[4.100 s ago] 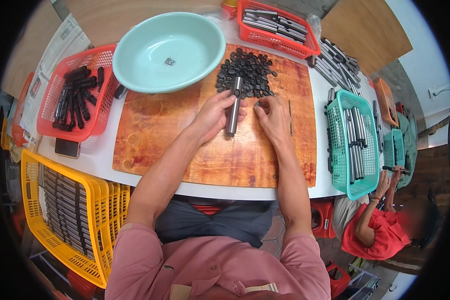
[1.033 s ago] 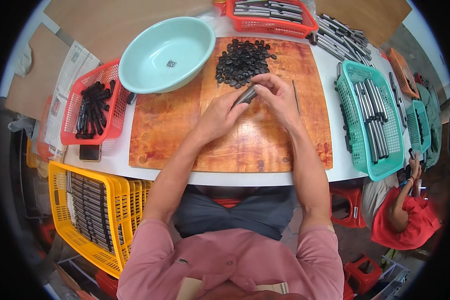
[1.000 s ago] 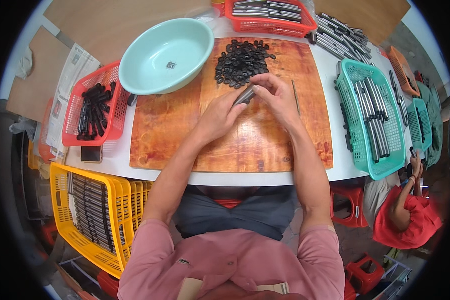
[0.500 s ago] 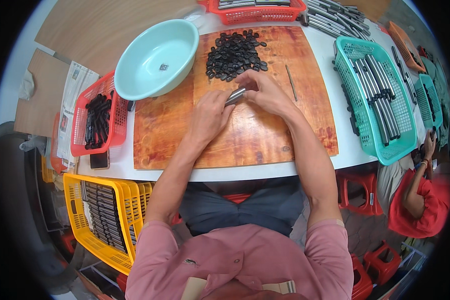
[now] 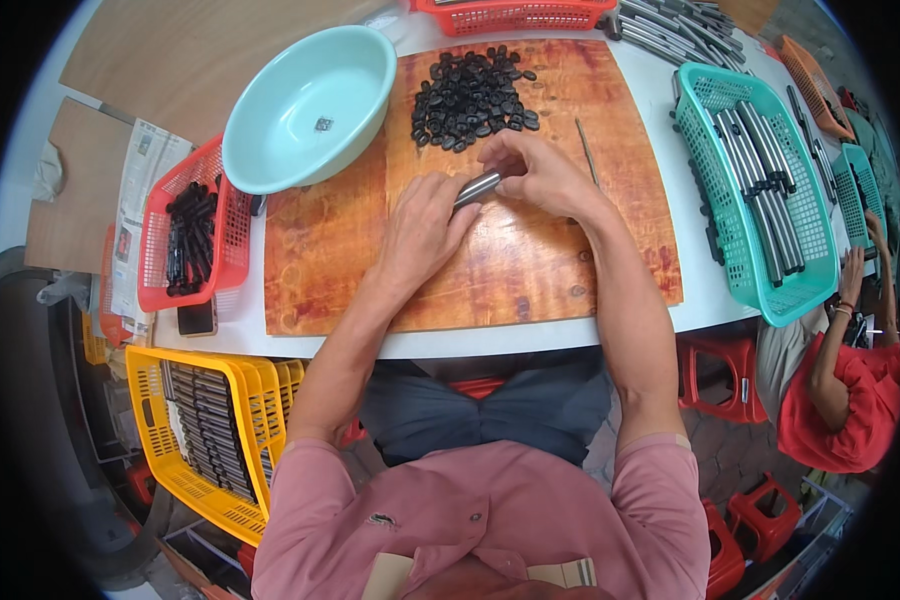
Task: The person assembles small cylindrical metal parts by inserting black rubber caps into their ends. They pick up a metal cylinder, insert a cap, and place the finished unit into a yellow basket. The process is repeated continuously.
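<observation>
A short silver metal tube (image 5: 479, 186) slants over the wooden board (image 5: 360, 285). My left hand (image 5: 422, 225) is wrapped round its lower end and hides that part. At the tube's upper end, my right hand (image 5: 545, 178) is closed with curled fingers and thumb on it; whether a small piece sits between those fingers is hidden. Just beyond the hands lies a pile of small black oval caps (image 5: 470, 100). A thin rod (image 5: 586, 150) rests on the board to the right of the pile.
A pale blue basin (image 5: 260, 150) and a red basket (image 5: 240, 240) of black parts stand at left. A yellow crate (image 5: 150, 400) holds stacked tubes below. On the right are a green basket (image 5: 810, 270) of tubes and a co-worker in a red shirt (image 5: 835, 410).
My right hand has shifted slightly right along the tube, and more of the metal shows between my hands. At far right, the co-worker's second arm has come into view.
</observation>
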The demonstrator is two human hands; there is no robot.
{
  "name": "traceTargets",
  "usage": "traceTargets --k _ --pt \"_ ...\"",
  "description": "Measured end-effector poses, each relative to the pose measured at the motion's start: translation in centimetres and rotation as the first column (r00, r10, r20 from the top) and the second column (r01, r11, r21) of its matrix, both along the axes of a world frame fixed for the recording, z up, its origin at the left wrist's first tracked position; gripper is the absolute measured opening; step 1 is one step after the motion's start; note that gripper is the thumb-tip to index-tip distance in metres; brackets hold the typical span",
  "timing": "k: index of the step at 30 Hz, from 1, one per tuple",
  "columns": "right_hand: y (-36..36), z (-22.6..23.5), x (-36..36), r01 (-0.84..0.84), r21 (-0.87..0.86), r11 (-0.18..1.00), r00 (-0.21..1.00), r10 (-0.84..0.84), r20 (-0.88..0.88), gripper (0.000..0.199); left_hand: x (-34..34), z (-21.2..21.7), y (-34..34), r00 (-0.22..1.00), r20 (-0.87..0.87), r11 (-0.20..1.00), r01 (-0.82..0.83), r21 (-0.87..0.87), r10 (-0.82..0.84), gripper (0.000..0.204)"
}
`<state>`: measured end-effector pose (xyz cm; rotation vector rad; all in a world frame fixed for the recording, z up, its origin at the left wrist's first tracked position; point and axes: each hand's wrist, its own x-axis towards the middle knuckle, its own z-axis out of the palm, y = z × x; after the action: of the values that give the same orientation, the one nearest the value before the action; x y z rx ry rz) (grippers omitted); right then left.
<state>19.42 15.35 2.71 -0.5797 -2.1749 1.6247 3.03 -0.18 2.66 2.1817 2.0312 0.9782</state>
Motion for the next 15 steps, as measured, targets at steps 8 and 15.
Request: traceTargets --k 8,15 --pt "-0.1 0.6 0.2 -0.053 0.026 0.998 0.996 0.051 0.068 0.035 -0.5 0.8 0.0 1.000 -0.005 0.995 0.021 -0.095 -0.021 0.028" --pt "-0.3 0.1 -0.2 -0.013 -0.106 0.994 0.999 0.018 0.051 0.018 0.3 1.8 -1.3 0.999 -0.048 0.990 0.006 -0.142 -0.013 0.025"
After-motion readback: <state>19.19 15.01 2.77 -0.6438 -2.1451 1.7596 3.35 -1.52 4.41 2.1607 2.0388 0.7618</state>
